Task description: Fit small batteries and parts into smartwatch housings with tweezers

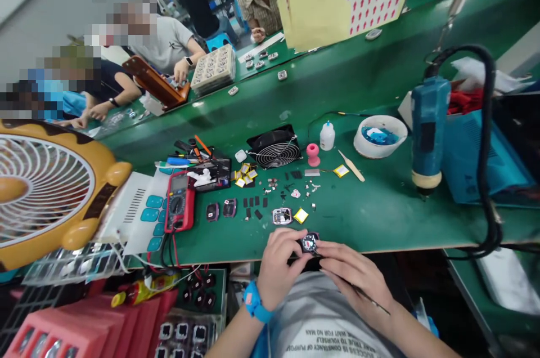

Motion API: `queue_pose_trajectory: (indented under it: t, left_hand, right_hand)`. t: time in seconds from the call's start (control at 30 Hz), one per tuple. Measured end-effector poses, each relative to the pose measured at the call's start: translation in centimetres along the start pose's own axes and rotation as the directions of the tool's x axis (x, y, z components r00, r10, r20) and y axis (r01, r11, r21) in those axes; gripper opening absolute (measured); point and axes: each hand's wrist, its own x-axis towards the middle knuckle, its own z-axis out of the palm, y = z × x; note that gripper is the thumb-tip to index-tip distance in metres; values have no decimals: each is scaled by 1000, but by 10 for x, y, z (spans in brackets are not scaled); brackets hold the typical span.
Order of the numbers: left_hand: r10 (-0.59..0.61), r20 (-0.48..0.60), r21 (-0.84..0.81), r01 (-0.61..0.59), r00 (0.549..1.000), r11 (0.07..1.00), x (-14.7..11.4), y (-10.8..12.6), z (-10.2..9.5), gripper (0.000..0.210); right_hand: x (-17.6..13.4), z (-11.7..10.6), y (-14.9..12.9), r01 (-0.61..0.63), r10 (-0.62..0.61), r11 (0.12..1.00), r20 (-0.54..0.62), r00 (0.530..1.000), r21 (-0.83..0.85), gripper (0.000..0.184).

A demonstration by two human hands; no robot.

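Just off the bench's front edge, my left hand [283, 254] is closed around a small smartwatch [309, 242] with a lit round dial. My right hand [356, 273] has its fingertips at the watch's right side. A thin dark tool [373, 299], perhaps tweezers, runs under that palm and sticks out toward the wrist; its working tip is hidden. Beyond my hands lie an opened white watch case [282, 215] and a yellow-edged battery [301, 215]. Two dark watch cases [229, 207] sit further left.
A red multimeter [179, 203] and a yellow fan [46, 195] stand left. At the back are a black cooling fan [274, 147], a white bottle [327, 136] and a white bowl [363, 147]. A blue electric screwdriver [429, 127] hangs right. Co-workers sit across the bench.
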Motion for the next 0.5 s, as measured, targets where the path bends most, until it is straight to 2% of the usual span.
queue_pose_trajectory:
  t: [0.1, 0.37, 0.5]
  left_hand:
    - [6, -1, -7, -6, 1000, 1000, 1, 1, -1, 25]
    - [-11, -14, -31, 10, 1000, 999, 0, 0, 1, 26]
    - [-2, -24, -40, 1, 1000, 999, 0, 1, 2, 27]
  right_hand:
    - [-9, 3, 7, 42, -41, 998, 22, 999, -50, 56]
    - [-30, 29, 29, 123, -144, 979, -126, 982, -159, 56]
    - [-19, 23, 22, 148, -169, 977, -132, 977, -155, 54]
